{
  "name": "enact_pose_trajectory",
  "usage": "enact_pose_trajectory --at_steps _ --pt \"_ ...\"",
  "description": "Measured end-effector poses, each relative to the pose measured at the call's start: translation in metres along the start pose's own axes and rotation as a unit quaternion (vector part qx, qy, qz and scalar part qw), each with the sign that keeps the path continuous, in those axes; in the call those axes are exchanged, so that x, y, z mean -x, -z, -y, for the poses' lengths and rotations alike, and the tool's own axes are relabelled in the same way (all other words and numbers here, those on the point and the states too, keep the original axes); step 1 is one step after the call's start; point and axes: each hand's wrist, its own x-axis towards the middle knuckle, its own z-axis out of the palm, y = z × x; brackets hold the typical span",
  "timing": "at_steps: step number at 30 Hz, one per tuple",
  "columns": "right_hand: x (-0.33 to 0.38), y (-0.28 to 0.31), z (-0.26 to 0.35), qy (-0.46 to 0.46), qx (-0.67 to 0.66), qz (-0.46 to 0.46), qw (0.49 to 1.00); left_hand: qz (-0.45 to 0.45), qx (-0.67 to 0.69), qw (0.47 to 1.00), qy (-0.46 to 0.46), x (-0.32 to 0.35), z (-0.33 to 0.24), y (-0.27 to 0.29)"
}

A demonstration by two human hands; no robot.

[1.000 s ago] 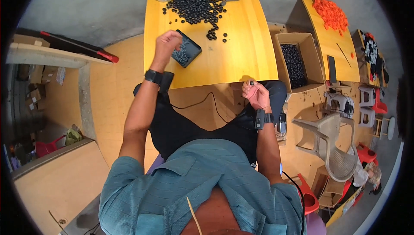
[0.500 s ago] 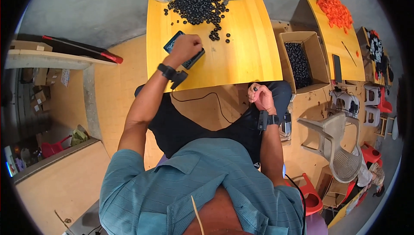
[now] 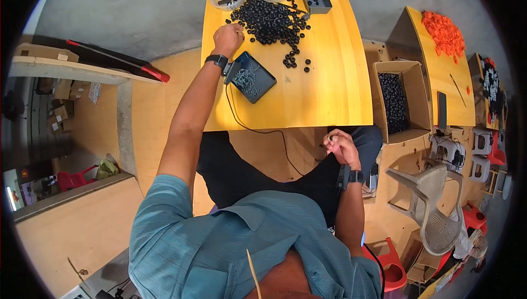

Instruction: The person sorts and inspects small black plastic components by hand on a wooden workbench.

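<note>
My left hand (image 3: 228, 38), its fingers curled inward, reaches to the left edge of a heap of small black ring-shaped parts (image 3: 268, 22) on the yellow table. Whatever is between those fingertips is hidden. Beneath and to the right of that wrist lies a dark shallow tray (image 3: 263, 84) with many tiny light bits scattered in it. Over my right thigh, just off the near table edge, my right hand (image 3: 342, 146) is closed, palm partly up, pinching a small black piece (image 3: 332, 138). Each wrist wears a strapped black device.
Clear plastic bowls (image 3: 224, 4) and a grey box (image 3: 319, 6) line the far table edge. Right of the table stands a cardboard carton (image 3: 416, 99) of black parts. Beyond it, orange pieces (image 3: 443, 31) cover a second table. A cable (image 3: 241, 125) hangs from my left wrist.
My left hand has moved forward from above the tray to the heap's left edge, uncovering the tray. The right hand stays over the thigh with its black piece. The whole view has shifted slightly.
</note>
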Motion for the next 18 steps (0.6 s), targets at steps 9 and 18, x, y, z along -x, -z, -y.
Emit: enact_pose_trajectory --at_steps 9,18 --pt "-0.002 -0.012 0.006 -0.009 0.023 0.009 1.0 0.08 -0.028 0.996 -0.017 -0.024 0.009 -0.022" --pt "0.003 -0.014 0.0 0.012 0.03 -0.02 0.999 0.071 0.019 0.997 -0.014 -0.004 0.012 -0.006"
